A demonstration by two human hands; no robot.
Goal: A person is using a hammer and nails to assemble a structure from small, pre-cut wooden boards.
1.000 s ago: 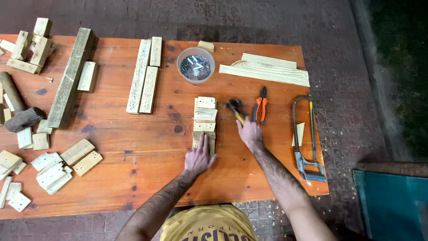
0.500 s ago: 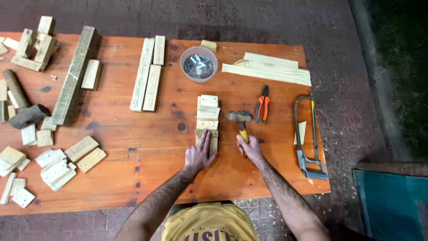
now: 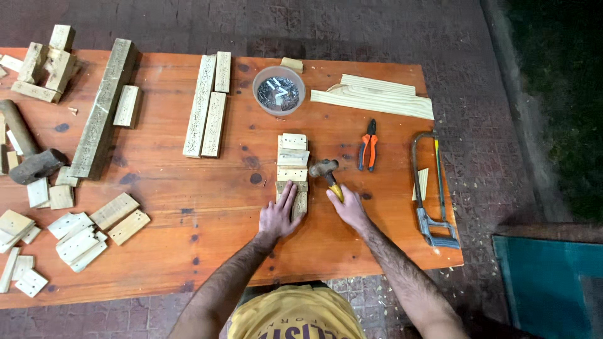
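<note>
Hands first, since they sit nearest the camera: the left hand (image 3: 280, 213) lies flat, fingers spread, pinning down the near end of a short stack of pale wooden slats (image 3: 293, 169) in the middle of the orange-stained wooden table (image 3: 188, 201). The right hand (image 3: 349, 207) is wrapped around the yellow handle of a small steel-headed hammer (image 3: 326, 172), whose head sits just beside the stack's right edge, low over the tabletop.

Looks like the nailing step is in hand: workpiece braced, hammer gripped but not swung. No nail can be made out on the slats, so the next move probably calls for one from the round clear plastic bowl of nails (image 3: 279, 90) farther back, set upright with those fingers kept out of the way.

Right of the hammer lie orange-handled pliers (image 3: 369, 146), and at the table's right edge a metal-framed hacksaw (image 3: 430, 188). Beyond are two long pale planks (image 3: 375, 100), a few rough upright-grained battens (image 3: 210, 103), and a long weathered beam (image 3: 100, 110). Far left there's a heavy dark mallet (image 3: 28, 147) and scattered small offcut blocks (image 3: 75, 235).
</note>
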